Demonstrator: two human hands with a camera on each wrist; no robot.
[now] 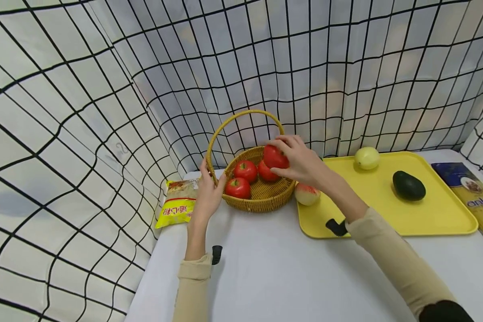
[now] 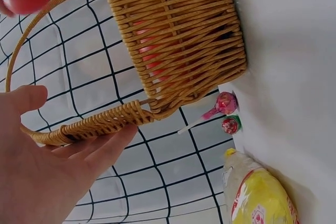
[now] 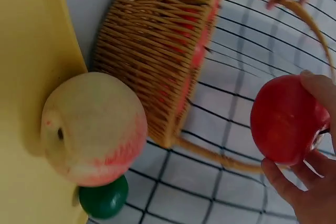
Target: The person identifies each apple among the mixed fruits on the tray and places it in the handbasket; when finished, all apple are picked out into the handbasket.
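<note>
In the head view, my right hand (image 1: 295, 156) grips a red apple (image 1: 274, 156) above the right side of a wicker basket (image 1: 261, 205). The right wrist view shows the apple (image 3: 286, 119) between thumb and fingers, apart from the basket (image 3: 152, 40). More red apples (image 1: 245, 171) lie inside the basket. My left hand (image 1: 207, 194) is at the basket's left side. Its nearly straight fingers (image 2: 113, 148) rest against the arched handle (image 2: 100, 121), while the thumb stands off on the other side.
A yellow tray (image 1: 366, 219) bears a peach (image 1: 307, 194), a pale yellow-green fruit (image 1: 367, 158) and an avocado (image 1: 408, 185). A green rounded thing (image 3: 104, 198) is behind the peach. Yellow packets (image 1: 177, 205) flank the area; lollipops (image 2: 227, 103) lie by the basket. Black netting surrounds the table.
</note>
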